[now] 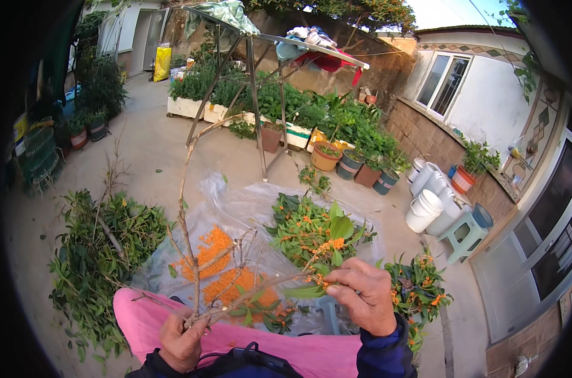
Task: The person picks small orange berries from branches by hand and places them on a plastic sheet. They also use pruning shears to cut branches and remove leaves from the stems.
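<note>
My left hand (181,336) grips the thick base of a bare, forked branch (194,264) over my lap. One fork rises upward; another reaches right and ends in green leaves (341,227) and small orange blossoms (332,244). At that leafy end, my right hand (363,295) has its thumb and fingertips pinched on a blossom cluster. Beneath the branch, two heaps of loose orange blossoms (215,250) lie on a clear plastic sheet (248,203). A pile of flowering leafy sprigs (297,229) rests on the sheet's right part. Pink cloth (267,347) covers my lap.
A heap of cut leafy branches (111,236) lies at the left. More flowering sprigs (416,283) lie at the right, below a green plastic stool (463,231) and a white bucket (424,210). A metal rack (255,108) stands ahead, before potted plants (326,156).
</note>
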Demonstrator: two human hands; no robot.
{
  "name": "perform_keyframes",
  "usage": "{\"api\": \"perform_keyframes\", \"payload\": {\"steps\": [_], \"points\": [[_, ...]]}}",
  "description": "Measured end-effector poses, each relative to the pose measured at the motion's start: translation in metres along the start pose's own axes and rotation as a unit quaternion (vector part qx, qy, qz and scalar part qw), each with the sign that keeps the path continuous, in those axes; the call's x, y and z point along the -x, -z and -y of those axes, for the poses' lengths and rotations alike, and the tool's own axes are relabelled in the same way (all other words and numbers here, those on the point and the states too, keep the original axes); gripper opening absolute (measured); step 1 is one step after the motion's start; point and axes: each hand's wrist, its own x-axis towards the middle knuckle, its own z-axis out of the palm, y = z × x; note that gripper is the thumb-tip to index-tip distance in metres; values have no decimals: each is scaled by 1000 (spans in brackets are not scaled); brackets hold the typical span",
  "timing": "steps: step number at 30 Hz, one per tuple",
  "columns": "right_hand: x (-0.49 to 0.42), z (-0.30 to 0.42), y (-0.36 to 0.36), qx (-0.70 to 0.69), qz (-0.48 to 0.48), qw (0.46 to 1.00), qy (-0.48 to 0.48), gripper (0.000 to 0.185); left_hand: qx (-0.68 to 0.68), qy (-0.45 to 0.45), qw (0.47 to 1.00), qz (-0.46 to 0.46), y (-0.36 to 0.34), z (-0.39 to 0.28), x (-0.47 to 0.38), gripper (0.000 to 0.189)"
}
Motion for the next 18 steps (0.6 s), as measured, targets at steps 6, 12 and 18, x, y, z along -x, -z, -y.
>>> {"api": "perform_keyframes", "payload": {"steps": [6, 12, 18], "points": [[2, -4, -7, 48, -1, 999, -7, 10, -90, -80, 993, -20, 1, -21, -20, 18], [-1, -7, -14, 81, -31, 996, 29, 8, -135, -145, 980, 28, 9, -26, -23, 27], [2, -21, -32, 264, -88, 951, 132, 14, -78, -72, 993, 59, -1, -38, -31, 38]]}}
